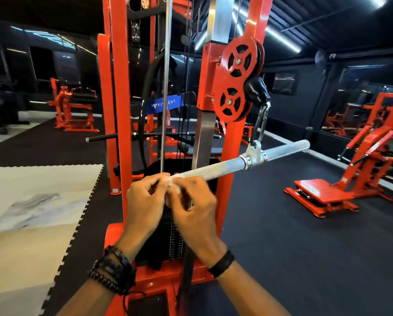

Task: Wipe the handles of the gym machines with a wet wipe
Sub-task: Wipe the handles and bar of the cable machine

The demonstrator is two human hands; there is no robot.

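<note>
A knurled silver straight bar handle (222, 166) hangs from a carabiner (260, 123) on the red cable machine (117, 110). Its near end reaches my hands. My left hand (145, 201) and my right hand (192, 206) meet at that end, both pinching a small white wet wipe (171, 187) between the fingertips. The wipe is bunched and mostly hidden by my fingers. It lies against the tip of the bar. The bar slopes up and away to the right.
The black weight stack (176, 245) stands right below my hands between the red uprights. A red leg machine (341, 188) sits on black rubber flooring at the right. Pale marble-look floor (31, 201) lies at the left. Another red machine (70, 108) stands far left.
</note>
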